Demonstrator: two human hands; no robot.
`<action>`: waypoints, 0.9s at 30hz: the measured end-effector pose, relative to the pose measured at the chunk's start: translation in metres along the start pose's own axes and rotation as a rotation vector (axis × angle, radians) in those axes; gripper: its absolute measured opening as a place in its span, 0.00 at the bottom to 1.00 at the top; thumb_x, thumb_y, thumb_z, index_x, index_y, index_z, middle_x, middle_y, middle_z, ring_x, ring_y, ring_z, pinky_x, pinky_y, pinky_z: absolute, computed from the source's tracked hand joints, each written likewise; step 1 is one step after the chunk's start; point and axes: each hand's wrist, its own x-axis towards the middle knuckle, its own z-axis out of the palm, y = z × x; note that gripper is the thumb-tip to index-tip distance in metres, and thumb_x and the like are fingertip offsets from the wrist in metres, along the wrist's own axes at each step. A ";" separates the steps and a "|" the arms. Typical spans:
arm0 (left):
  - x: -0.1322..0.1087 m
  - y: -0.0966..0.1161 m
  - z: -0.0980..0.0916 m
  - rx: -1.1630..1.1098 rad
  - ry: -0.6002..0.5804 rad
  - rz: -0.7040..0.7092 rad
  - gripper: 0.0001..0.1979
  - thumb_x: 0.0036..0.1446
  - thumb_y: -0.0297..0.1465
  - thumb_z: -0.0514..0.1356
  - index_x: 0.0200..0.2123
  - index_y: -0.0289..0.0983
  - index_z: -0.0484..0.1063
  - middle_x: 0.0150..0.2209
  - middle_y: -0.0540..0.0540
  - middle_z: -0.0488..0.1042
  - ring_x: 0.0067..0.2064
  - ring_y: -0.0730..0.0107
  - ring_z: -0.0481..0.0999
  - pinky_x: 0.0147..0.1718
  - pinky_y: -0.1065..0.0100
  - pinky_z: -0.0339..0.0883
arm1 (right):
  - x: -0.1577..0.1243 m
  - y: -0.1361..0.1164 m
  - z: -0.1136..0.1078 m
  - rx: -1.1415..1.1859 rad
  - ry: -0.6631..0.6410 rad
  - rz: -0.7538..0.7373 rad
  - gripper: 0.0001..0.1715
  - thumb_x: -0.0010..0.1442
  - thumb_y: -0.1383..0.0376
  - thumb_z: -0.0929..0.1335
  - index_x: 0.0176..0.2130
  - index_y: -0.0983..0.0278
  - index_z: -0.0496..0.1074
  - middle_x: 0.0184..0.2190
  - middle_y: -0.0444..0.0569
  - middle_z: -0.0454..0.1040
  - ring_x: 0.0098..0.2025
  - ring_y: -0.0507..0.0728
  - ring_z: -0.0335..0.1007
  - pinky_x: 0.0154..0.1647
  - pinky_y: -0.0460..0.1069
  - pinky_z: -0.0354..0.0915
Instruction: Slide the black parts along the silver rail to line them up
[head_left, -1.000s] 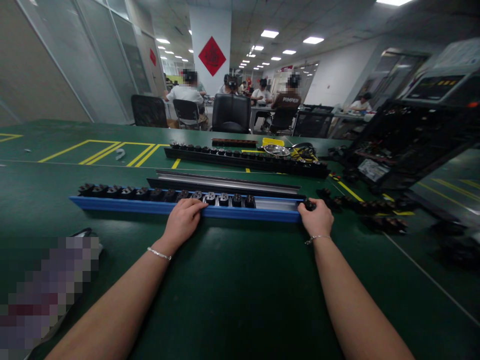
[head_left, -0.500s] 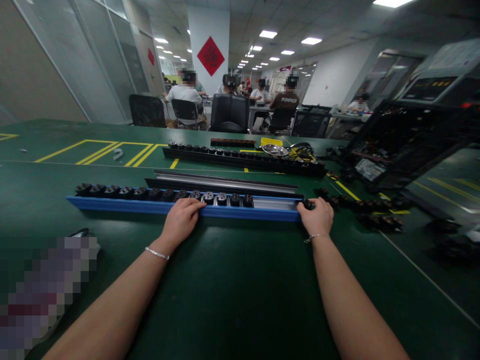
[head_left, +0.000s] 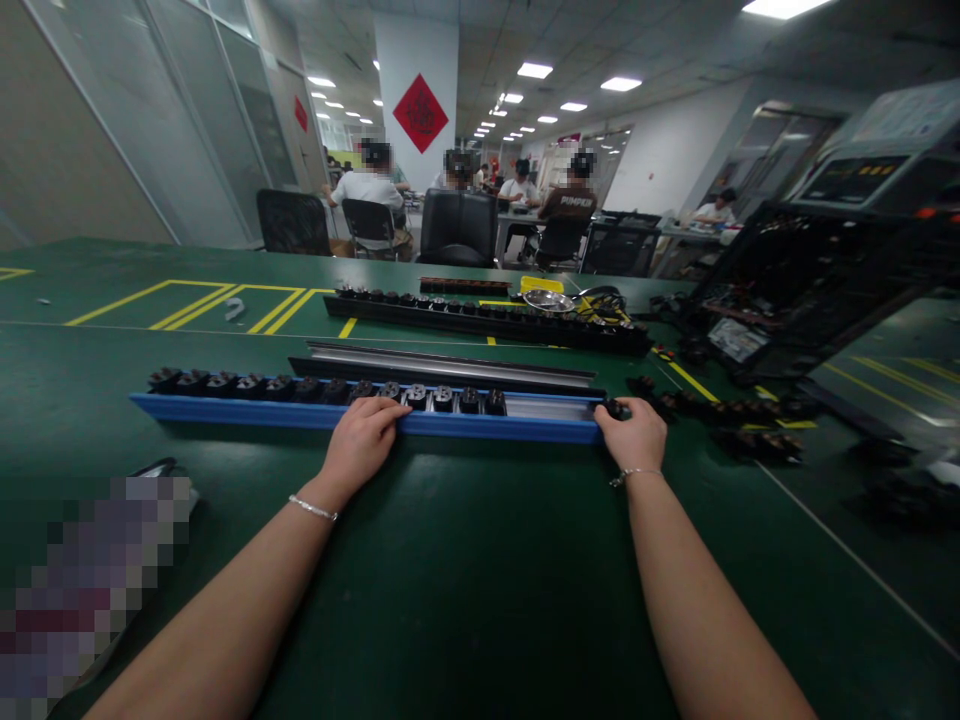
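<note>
A long blue channel (head_left: 480, 427) lies across the green table, with a row of black socket modules (head_left: 442, 400) seated in it from its left end to past the middle. Its right stretch shows a bare silvery floor. My left hand (head_left: 364, 438) is closed over the near wall of the channel, fingertips at the modules. At the right end, my right hand (head_left: 636, 435) pinches a black socket module (head_left: 618, 410), which its fingers partly hide. Whether that piece sits inside the channel or just at its mouth, I cannot tell.
Behind lies a black channel (head_left: 450, 362), and farther back a long black strip (head_left: 487, 320) with modules. Loose black modules (head_left: 757, 443) are scattered at right. A metal dish (head_left: 547, 300), a yellow tray (head_left: 541, 285) and a dark machine (head_left: 795, 280) stand beyond. People sit in the background.
Both hands keep their places on the channel and the black socket module. Only a very slight shift of the whole view shows.
</note>
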 end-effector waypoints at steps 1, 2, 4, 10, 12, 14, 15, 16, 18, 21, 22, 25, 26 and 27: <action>0.000 0.000 0.000 0.000 -0.001 0.001 0.17 0.57 0.26 0.51 0.44 0.41 0.76 0.42 0.43 0.76 0.45 0.60 0.72 0.47 0.55 0.68 | 0.000 0.000 0.000 -0.002 -0.006 0.001 0.14 0.49 0.56 0.66 0.32 0.63 0.71 0.37 0.52 0.72 0.42 0.60 0.65 0.51 0.56 0.59; 0.000 0.000 0.000 0.001 -0.001 0.003 0.17 0.57 0.26 0.51 0.44 0.41 0.76 0.42 0.43 0.76 0.45 0.60 0.72 0.47 0.56 0.68 | 0.000 0.000 -0.001 -0.004 -0.009 0.000 0.14 0.49 0.56 0.66 0.32 0.64 0.71 0.37 0.52 0.72 0.42 0.60 0.66 0.51 0.56 0.59; 0.000 0.000 0.000 0.006 -0.002 0.006 0.16 0.57 0.26 0.51 0.44 0.40 0.76 0.41 0.43 0.76 0.45 0.60 0.72 0.47 0.56 0.68 | 0.001 0.000 -0.002 -0.001 -0.012 0.002 0.15 0.48 0.56 0.66 0.32 0.64 0.72 0.37 0.52 0.73 0.42 0.60 0.66 0.51 0.55 0.59; 0.000 0.001 0.000 0.016 -0.003 0.014 0.16 0.57 0.25 0.52 0.44 0.39 0.76 0.41 0.43 0.76 0.45 0.60 0.71 0.47 0.57 0.68 | 0.005 0.005 -0.003 0.009 -0.012 0.047 0.16 0.47 0.56 0.66 0.34 0.64 0.72 0.37 0.53 0.74 0.41 0.61 0.67 0.48 0.56 0.61; -0.001 0.000 0.000 0.016 -0.004 0.015 0.16 0.57 0.25 0.52 0.45 0.39 0.76 0.42 0.43 0.76 0.45 0.60 0.71 0.47 0.57 0.68 | 0.005 0.006 -0.003 0.012 -0.011 0.047 0.17 0.47 0.56 0.66 0.33 0.64 0.72 0.37 0.53 0.74 0.42 0.62 0.67 0.49 0.56 0.61; -0.001 -0.001 0.000 0.015 -0.005 0.014 0.16 0.57 0.26 0.52 0.45 0.39 0.76 0.42 0.43 0.76 0.45 0.60 0.71 0.47 0.57 0.68 | 0.006 0.006 -0.003 0.016 -0.008 0.045 0.17 0.47 0.56 0.66 0.33 0.64 0.72 0.38 0.54 0.74 0.42 0.62 0.67 0.49 0.57 0.61; -0.001 -0.001 0.000 0.014 -0.007 0.013 0.16 0.57 0.26 0.52 0.45 0.39 0.76 0.42 0.43 0.76 0.45 0.60 0.71 0.47 0.57 0.68 | 0.006 0.007 -0.003 0.018 -0.007 0.043 0.16 0.46 0.56 0.66 0.33 0.64 0.72 0.38 0.54 0.74 0.42 0.62 0.67 0.49 0.57 0.61; -0.001 -0.001 0.000 0.013 -0.009 0.012 0.16 0.57 0.26 0.52 0.45 0.40 0.76 0.42 0.43 0.76 0.45 0.60 0.71 0.47 0.57 0.68 | 0.006 0.007 -0.003 0.019 -0.006 0.045 0.16 0.46 0.56 0.66 0.33 0.64 0.71 0.38 0.54 0.74 0.42 0.62 0.67 0.49 0.57 0.61; -0.001 -0.001 0.000 0.009 -0.011 0.008 0.16 0.57 0.26 0.52 0.44 0.40 0.76 0.42 0.43 0.76 0.45 0.60 0.71 0.47 0.56 0.68 | 0.006 0.008 -0.003 0.016 -0.004 0.062 0.16 0.46 0.56 0.66 0.33 0.64 0.71 0.37 0.53 0.74 0.42 0.62 0.67 0.49 0.57 0.61; 0.000 -0.001 0.000 -0.002 -0.012 0.001 0.17 0.56 0.26 0.52 0.44 0.41 0.76 0.42 0.43 0.76 0.46 0.59 0.71 0.47 0.56 0.68 | 0.006 0.013 -0.003 0.011 -0.001 0.112 0.16 0.46 0.55 0.67 0.33 0.63 0.72 0.36 0.53 0.74 0.41 0.62 0.67 0.46 0.56 0.62; 0.000 -0.001 0.000 -0.007 -0.010 -0.003 0.17 0.56 0.26 0.52 0.44 0.41 0.76 0.42 0.43 0.76 0.46 0.59 0.71 0.47 0.55 0.68 | 0.007 0.014 -0.003 0.012 0.000 0.122 0.16 0.46 0.55 0.67 0.32 0.63 0.72 0.35 0.53 0.74 0.40 0.62 0.67 0.45 0.56 0.63; 0.000 0.000 -0.001 -0.011 -0.011 -0.012 0.17 0.56 0.26 0.52 0.44 0.42 0.76 0.42 0.44 0.76 0.46 0.60 0.71 0.47 0.55 0.68 | 0.008 0.019 -0.002 0.022 0.004 0.139 0.17 0.45 0.54 0.67 0.33 0.63 0.72 0.34 0.52 0.73 0.39 0.61 0.67 0.43 0.55 0.63; 0.000 0.001 -0.002 -0.008 -0.011 -0.014 0.17 0.56 0.26 0.52 0.44 0.42 0.76 0.41 0.44 0.76 0.45 0.60 0.72 0.47 0.56 0.68 | 0.009 0.020 -0.002 0.025 0.006 0.153 0.18 0.45 0.54 0.67 0.34 0.63 0.72 0.34 0.52 0.73 0.39 0.61 0.67 0.43 0.55 0.63; 0.000 0.001 -0.002 -0.005 -0.014 -0.014 0.17 0.56 0.26 0.52 0.44 0.42 0.76 0.41 0.44 0.76 0.45 0.60 0.72 0.47 0.56 0.68 | 0.009 0.021 -0.001 0.029 0.006 0.172 0.19 0.45 0.54 0.68 0.35 0.63 0.72 0.34 0.52 0.73 0.39 0.61 0.67 0.43 0.55 0.63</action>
